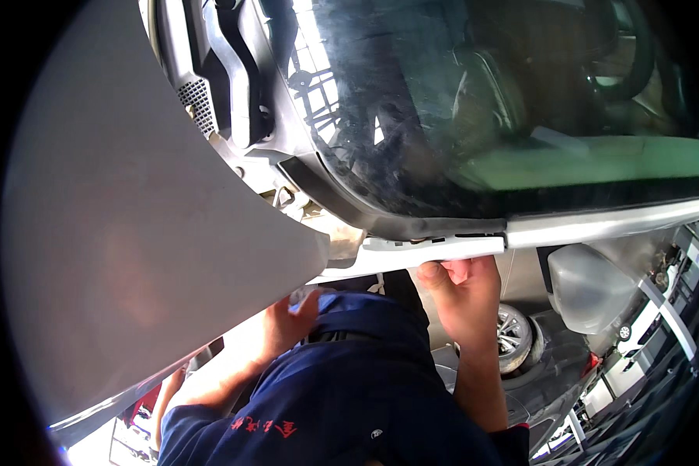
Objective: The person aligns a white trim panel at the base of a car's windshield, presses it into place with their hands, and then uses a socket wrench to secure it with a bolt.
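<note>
A white trim strip point(435, 249) runs along the base of the dark windshield pillar. Bent fingers and thumb of my right hand point(467, 291) grip its lower edge, the fingertips partly hidden under it. My left hand point(287, 320) is beside the edge of the large grey hood point(132, 202), close to my waist. Its fingers look slightly apart, and I see nothing in them. Between hood and windshield an opening shows part of the car's inner body point(311, 213) and some small fittings.
The windshield point(412, 116) fills the upper right, with a seat behind the glass. A plastic cowl piece point(237, 70) lies along its left edge. At right are a side mirror point(590, 287) and a silver wheel point(512, 338) of another car. Bare skin point(167, 396), perhaps another person's arm, shows lower left.
</note>
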Tool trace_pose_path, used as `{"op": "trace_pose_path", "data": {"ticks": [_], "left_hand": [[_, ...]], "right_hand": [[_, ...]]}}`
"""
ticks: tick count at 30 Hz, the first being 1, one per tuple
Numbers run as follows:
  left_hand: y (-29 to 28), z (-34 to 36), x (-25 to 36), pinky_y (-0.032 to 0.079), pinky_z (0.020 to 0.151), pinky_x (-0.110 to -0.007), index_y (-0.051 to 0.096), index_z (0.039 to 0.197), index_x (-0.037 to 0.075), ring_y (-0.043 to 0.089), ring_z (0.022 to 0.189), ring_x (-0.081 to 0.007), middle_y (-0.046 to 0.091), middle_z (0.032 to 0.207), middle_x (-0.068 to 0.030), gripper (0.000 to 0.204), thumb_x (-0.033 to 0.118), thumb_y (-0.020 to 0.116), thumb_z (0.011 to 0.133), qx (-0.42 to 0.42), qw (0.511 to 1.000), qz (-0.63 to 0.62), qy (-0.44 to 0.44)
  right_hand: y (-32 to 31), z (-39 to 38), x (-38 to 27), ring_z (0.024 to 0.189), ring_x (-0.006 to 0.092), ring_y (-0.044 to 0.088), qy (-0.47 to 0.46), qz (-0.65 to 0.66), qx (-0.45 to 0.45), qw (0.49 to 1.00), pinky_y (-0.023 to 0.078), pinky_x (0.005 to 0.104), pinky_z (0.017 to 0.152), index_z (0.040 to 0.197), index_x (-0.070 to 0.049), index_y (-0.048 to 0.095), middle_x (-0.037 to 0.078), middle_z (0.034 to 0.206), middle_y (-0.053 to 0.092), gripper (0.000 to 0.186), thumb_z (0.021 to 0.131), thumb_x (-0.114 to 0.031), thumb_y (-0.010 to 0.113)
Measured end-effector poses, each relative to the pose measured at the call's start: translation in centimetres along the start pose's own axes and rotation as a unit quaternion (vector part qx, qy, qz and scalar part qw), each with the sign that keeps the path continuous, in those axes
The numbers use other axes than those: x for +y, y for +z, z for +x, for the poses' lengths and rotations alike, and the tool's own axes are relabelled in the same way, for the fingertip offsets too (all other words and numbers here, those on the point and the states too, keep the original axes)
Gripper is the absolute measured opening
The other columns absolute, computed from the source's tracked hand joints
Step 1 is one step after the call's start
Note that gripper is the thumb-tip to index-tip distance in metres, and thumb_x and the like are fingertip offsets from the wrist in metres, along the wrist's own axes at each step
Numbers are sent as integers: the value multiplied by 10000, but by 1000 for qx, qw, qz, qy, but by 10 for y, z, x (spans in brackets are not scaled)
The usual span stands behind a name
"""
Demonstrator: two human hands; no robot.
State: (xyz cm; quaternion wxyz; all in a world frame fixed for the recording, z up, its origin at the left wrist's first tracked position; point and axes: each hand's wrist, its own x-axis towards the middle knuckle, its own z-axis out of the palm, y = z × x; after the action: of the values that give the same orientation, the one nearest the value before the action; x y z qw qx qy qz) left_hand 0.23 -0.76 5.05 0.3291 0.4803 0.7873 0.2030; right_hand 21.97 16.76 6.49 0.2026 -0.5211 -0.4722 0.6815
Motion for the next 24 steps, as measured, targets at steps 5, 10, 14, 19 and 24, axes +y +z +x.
{"op": "trace_pose_path", "data": {"ticks": [5,10,14,19,24], "left_hand": [[-61,-14,38,575,832,-506,728,1128,38,744,892,-366,742,960,-170,318,186,801,856,-104,983,152,18],[-97,45,113,562,646,-373,731,976,34,717,697,-295,715,787,-103,136,68,786,856,-120,985,-57,112],[-64,137,144,575,717,-397,732,985,62,736,790,-294,736,834,-74,179,218,765,904,-98,983,62,145],[-61,190,145,581,801,-444,742,1008,71,753,882,-298,768,889,-80,294,352,759,924,-256,936,153,187],[-58,202,156,589,814,-455,741,1002,90,759,912,-316,788,940,-85,268,351,747,942,-330,879,226,262]], "right_hand": [[3,-1,1,1078,210,739,6,23,11,1000,604,358,951,1285,71,559,166,1153,746,476,964,-149,833],[-3,3,10,1005,171,707,8,-82,11,997,592,310,814,1292,74,555,126,1159,724,447,985,-134,805],[-3,3,0,936,113,691,-31,-65,-18,997,553,267,737,1275,58,609,100,1100,754,381,1003,-142,785],[-1,3,-7,964,250,786,-16,-104,26,994,592,365,864,1109,19,736,148,1032,808,324,912,-217,839],[-4,4,7,938,246,789,-66,-55,40,995,592,357,845,1084,28,746,147,1014,810,341,908,-240,863]]}}
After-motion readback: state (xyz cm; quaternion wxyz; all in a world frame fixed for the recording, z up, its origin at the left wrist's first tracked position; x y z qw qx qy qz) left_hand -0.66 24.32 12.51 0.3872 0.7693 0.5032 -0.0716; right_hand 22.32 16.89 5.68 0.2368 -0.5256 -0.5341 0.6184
